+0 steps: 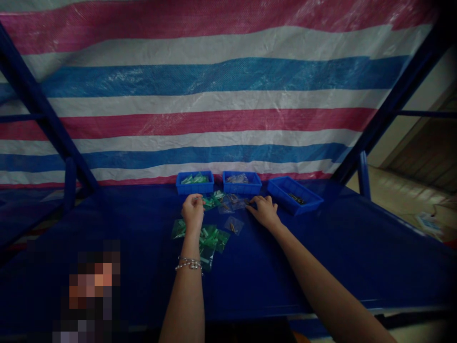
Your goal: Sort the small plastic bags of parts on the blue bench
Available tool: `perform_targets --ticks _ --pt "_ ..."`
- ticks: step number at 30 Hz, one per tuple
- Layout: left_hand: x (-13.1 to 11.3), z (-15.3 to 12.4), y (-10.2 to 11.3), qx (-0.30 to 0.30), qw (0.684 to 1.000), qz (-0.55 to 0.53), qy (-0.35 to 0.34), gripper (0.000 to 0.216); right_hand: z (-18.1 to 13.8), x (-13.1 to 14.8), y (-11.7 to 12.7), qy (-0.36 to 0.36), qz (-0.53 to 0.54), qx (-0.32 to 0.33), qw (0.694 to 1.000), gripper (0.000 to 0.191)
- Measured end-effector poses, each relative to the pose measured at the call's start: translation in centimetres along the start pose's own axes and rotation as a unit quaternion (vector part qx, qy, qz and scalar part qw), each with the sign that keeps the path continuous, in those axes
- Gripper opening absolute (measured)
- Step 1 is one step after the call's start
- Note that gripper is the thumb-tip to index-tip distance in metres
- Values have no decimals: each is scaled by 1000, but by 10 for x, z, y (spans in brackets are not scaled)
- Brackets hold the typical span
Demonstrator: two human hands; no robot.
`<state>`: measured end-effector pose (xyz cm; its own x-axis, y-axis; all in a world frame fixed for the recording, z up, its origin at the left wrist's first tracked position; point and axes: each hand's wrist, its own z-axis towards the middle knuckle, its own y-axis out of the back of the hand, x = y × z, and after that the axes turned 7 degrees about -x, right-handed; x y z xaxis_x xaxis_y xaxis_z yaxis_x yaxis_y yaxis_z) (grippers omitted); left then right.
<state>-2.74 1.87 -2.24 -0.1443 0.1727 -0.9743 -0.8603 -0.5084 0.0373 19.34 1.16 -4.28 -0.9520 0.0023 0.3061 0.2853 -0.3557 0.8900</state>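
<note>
My left hand [193, 208] is closed in a pinch over the table, just left of some green plastic bags [213, 200]; what its fingertips hold is too small to tell. Thumb and forefinger of my right hand [266, 212] close on the edge of a clear plastic bag [240, 204] with small brownish metal pieces in it, its other fingers slightly spread. Nearer me lies another clear bag [234, 225] with similar pieces. More green bags [210, 238], holding pale green pieces, are spread beside and partly behind my left forearm.
Three blue bins stand along the back: one with green bags [194, 188], one with clear bags [243, 187], and an angled one [296, 206] with small dark pieces. A striped sheet [221, 109] hangs behind the blue table [250, 281]. Blurred blocks cover something at lower left.
</note>
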Motion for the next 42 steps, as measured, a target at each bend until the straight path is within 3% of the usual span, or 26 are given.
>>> perform_targets --ticks 8,17,23,27,31,35,42 --pt "-3 -2 0 4 1000 13 4 16 0 -1 -6 36 20 -3 999 35" --pt "-4 -3 1 10 1000 22 3 15 2 -5 -7 49 52 -21 997 20" --pt "-3 -3 0 19 999 26 -1 14 1 -4 -8 47 56 -7 997 19" --pt "-3 -5 -1 24 999 27 -6 14 0 -2 -11 52 50 11 997 33" --pt "-3 -6 -2 28 999 32 -9 15 1 -1 -10 59 51 21 997 28" --pt "-4 -7 -3 31 999 31 -12 15 2 1 -7 51 63 10 997 23" --pt "-5 -7 -3 32 999 40 -13 15 2 2 0 -1 47 19 999 31"
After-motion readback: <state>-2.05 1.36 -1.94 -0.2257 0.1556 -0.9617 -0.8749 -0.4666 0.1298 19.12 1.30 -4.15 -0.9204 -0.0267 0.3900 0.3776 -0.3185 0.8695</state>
